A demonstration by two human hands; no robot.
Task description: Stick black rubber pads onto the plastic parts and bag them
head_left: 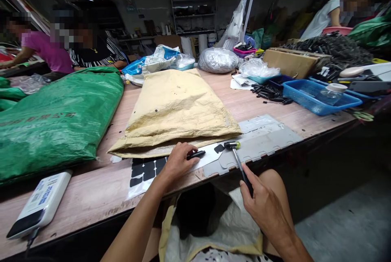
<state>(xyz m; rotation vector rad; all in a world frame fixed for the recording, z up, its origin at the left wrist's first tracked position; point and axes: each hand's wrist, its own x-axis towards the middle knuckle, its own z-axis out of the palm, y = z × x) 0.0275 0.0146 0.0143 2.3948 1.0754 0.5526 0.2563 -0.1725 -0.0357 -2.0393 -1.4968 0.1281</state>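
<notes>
My left hand (179, 159) is closed around a small black pen-like piece (198, 154) at the table's front edge, just before the mouth of a pale yellow woven sack (183, 103). Below and left of that hand lies a white sheet with black rounded-square patches (149, 170). In my right hand (265, 199) is the dark handle of a small hammer (237, 158), whose black and yellow head is over a grey board (262, 137). A black patch (219, 148) lies just left of the hammer head. An open woven sack (244, 223) hangs at my lap.
A full green sack (61, 119) and a white power bank (41, 203) with a cable are on the left. On the right stand a blue basket (320, 97) holding a bottle, loose black pieces (270, 93) and a cardboard box (291, 62). Other people sit farther back on both sides.
</notes>
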